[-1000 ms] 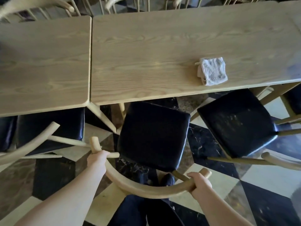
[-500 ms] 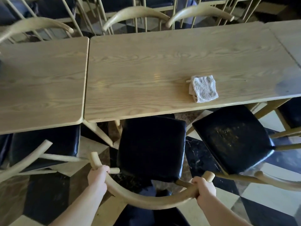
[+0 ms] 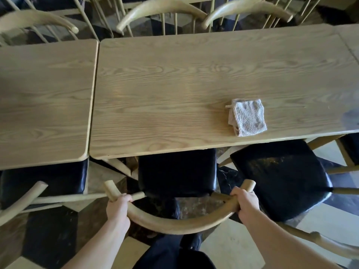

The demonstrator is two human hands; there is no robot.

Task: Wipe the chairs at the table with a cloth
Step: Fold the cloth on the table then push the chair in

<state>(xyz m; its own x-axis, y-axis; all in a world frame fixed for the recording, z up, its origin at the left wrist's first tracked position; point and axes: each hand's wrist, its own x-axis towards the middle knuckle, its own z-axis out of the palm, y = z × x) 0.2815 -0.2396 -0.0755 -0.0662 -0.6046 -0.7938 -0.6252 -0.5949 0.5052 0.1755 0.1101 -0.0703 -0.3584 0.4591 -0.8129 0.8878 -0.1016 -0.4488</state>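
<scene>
The long wooden table (image 3: 174, 90) is pale tan with darker wavy grain. On it, the folded terry cloth (image 3: 246, 117) is mottled grey-beige. The padded square chair seat (image 3: 176, 171) is glossy black; the neighbouring black seat (image 3: 281, 181) carries dull yellowish-brown speckling. The curved wooden chair back rail (image 3: 174, 224) is light honey-beige. The floor (image 3: 233, 247) is checkered in cream and black marbled tiles.

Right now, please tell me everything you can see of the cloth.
The cloth is a small grey terry towel, folded into a rough square, with layered edges showing on its left side. It lies flat on the wooden table, near the table's near edge, right of centre. Neither hand touches it.
</scene>
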